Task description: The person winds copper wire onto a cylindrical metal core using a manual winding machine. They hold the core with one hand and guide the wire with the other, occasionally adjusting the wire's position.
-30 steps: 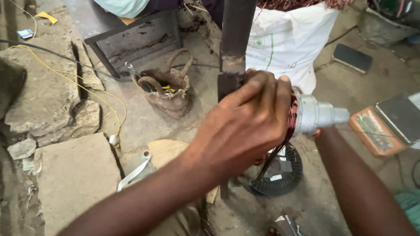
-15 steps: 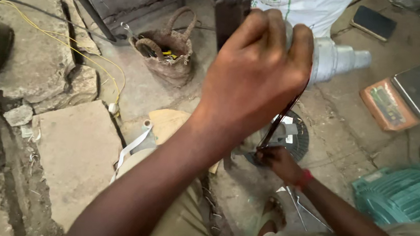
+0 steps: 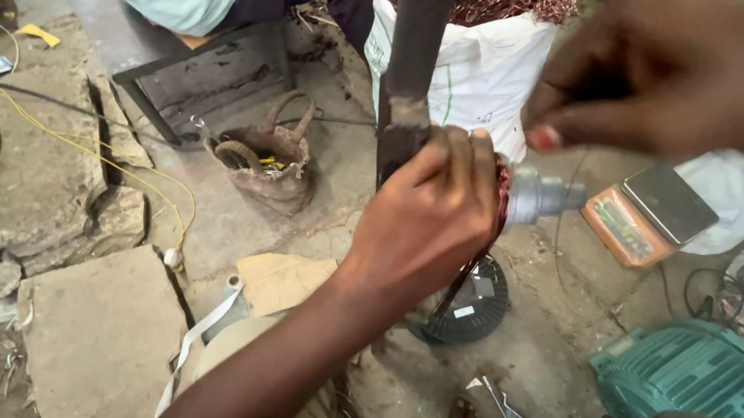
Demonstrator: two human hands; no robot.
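Copper-wound rotor (image 3: 512, 197) in left hand (image 3: 428, 217)

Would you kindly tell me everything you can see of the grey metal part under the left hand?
The metal part is a pale grey stepped cylinder, dull like cast metal, lying roughly level and pointing right. Its narrower tip is free; its wider end vanishes under the left hand, which wraps it beside reddish copper windings. It sits above a black round disc, next to a dark upright post.

A worn bag (image 3: 263, 165), a green motor (image 3: 692, 375) and a scale (image 3: 646, 215) lie around.
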